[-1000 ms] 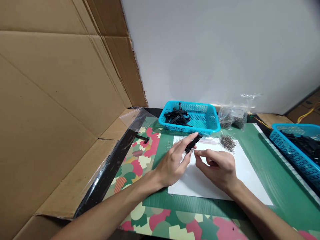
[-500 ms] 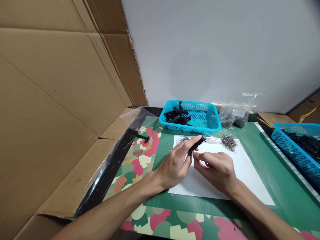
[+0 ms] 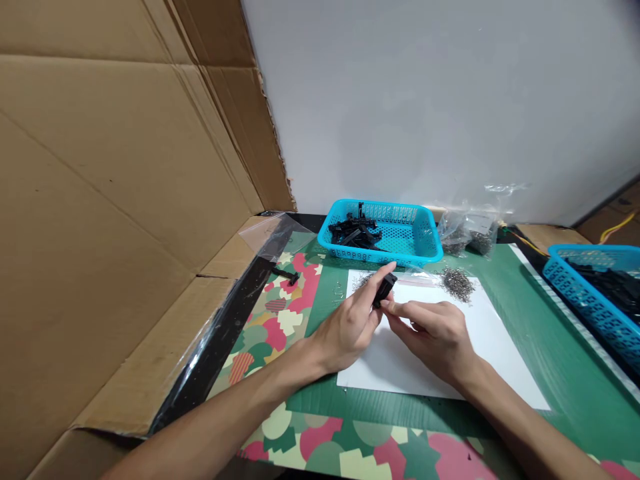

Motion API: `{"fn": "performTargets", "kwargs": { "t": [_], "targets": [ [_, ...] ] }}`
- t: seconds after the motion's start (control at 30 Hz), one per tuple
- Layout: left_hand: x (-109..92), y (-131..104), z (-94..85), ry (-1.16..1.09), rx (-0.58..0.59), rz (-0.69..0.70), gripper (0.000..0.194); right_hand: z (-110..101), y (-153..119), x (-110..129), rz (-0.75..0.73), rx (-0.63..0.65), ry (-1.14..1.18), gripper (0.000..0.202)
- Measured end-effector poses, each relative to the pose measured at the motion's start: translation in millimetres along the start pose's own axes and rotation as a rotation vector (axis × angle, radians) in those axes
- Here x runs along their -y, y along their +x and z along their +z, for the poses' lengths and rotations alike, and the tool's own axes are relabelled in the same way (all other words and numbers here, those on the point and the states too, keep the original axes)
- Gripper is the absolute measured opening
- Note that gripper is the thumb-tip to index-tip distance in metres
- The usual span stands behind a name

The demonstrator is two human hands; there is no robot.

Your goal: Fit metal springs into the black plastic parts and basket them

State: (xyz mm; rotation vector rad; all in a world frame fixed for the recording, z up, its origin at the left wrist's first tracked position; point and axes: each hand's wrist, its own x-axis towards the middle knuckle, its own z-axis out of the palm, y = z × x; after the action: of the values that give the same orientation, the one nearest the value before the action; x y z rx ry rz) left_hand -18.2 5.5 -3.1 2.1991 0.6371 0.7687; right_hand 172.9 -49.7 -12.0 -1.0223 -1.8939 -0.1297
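My left hand point(image 3: 353, 327) is closed around a black plastic part point(image 3: 384, 291), holding it tilted above a white sheet of paper point(image 3: 480, 360). At the part's lower end, the thumb and fingertips of my right hand point(image 3: 434, 331) are pinched together and touch it. Whatever the right fingertips hold, if anything, is too small or hidden to make out. Behind the hands, a pile of small metal pieces point(image 3: 457, 285) lies at the paper's back edge. A second small metal pile point(image 3: 364, 281) is partly hidden behind my left hand.
A blue basket point(image 3: 380, 258) with several black parts stands at the back; another blue basket point(image 3: 590, 317) of black parts is at the right. Clear bags point(image 3: 470, 233) of metal pieces lean by the wall. One loose black part point(image 3: 287, 275) lies left. Cardboard point(image 3: 125, 167) walls the left side.
The black part has been turned in my left hand, so it now points more toward me and looks shorter. My right fingertips have shifted slightly left against it.
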Motion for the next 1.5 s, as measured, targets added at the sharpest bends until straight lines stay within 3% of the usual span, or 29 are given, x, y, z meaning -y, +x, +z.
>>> {"fn": "performTargets", "kwargs": {
  "t": [0.3,0.47,0.7,0.93,1.07,1.23,1.5],
  "targets": [
    [-1.0,0.1,-1.7,-0.320,0.103,-0.196,0.085,-7.6,3.8,-10.3,0.137,0.056,0.217,0.013],
    [1.9,0.8,-1.7,-0.542,0.166,-0.303,0.086,-13.4,7.9,-15.3,0.164,0.064,0.300,0.023],
    [3.9,-0.2,-6.4,-0.407,0.279,-0.232,0.078,-18.3,9.9,-21.4,0.107,0.146,0.345,0.028],
    [3.5,4.1,-5.7,-0.208,0.132,-0.240,0.068,-18.2,7.9,-22.8,0.136,0.128,0.256,0.012],
    [1.4,4.4,-5.0,-0.134,0.150,-0.199,0.068,-14.5,6.5,-22.6,0.148,0.117,0.155,0.014],
    [-2.5,3.9,-6.3,-0.098,0.246,-0.139,0.066,-16.9,4.2,-26.1,0.059,0.131,0.165,0.014],
    [-3.1,4.7,-12.2,-0.019,0.271,-0.052,0.061,-18.0,1.1,-31.1,0.012,0.204,0.105,0.021]
  ]
}}
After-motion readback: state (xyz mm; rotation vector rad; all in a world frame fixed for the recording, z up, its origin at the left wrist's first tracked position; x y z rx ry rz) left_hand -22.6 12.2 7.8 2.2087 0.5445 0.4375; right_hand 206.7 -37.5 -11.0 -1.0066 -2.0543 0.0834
